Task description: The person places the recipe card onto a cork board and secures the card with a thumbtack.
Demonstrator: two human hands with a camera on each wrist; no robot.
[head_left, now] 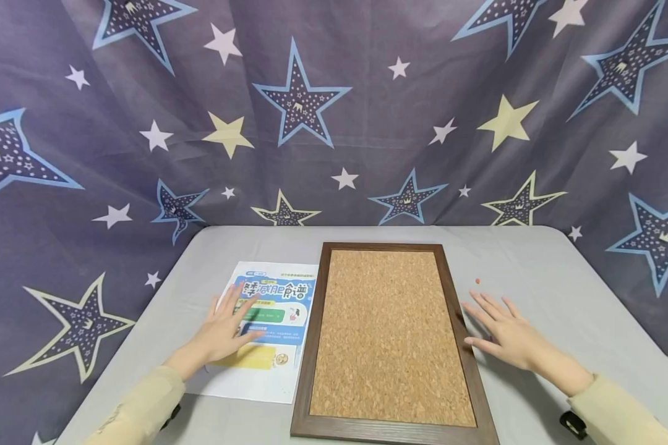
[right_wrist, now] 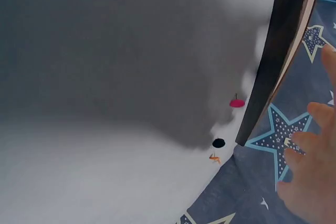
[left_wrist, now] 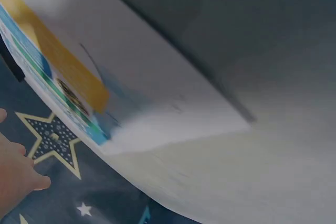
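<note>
My left hand (head_left: 219, 330), fingers spread and straight, is over the left side of a printed paper sheet (head_left: 256, 386) with blue, green and yellow blocks and Chinese lettering. To the right of the sheet lies a cork board (head_left: 389, 334) in a dark brown frame (head_left: 451, 290). My right hand (head_left: 506, 334) has its fingers extended, with thumb and fingertips close by the frame's right side. Just beyond those fingertips is a small red thumbtack (head_left: 477, 280). In the right wrist view, a pink thumbtack (right_wrist: 237, 103), a dark round piece (right_wrist: 218, 143) and a small orange piece (right_wrist: 214, 158) lie near the frame.
All this lies on a grey-covered table (head_left: 267, 241) with rounded far corners. Behind and beside it hangs a dark curtain (head_left: 367, 111) printed with stars. The sheet's right edge runs right along the frame's left side.
</note>
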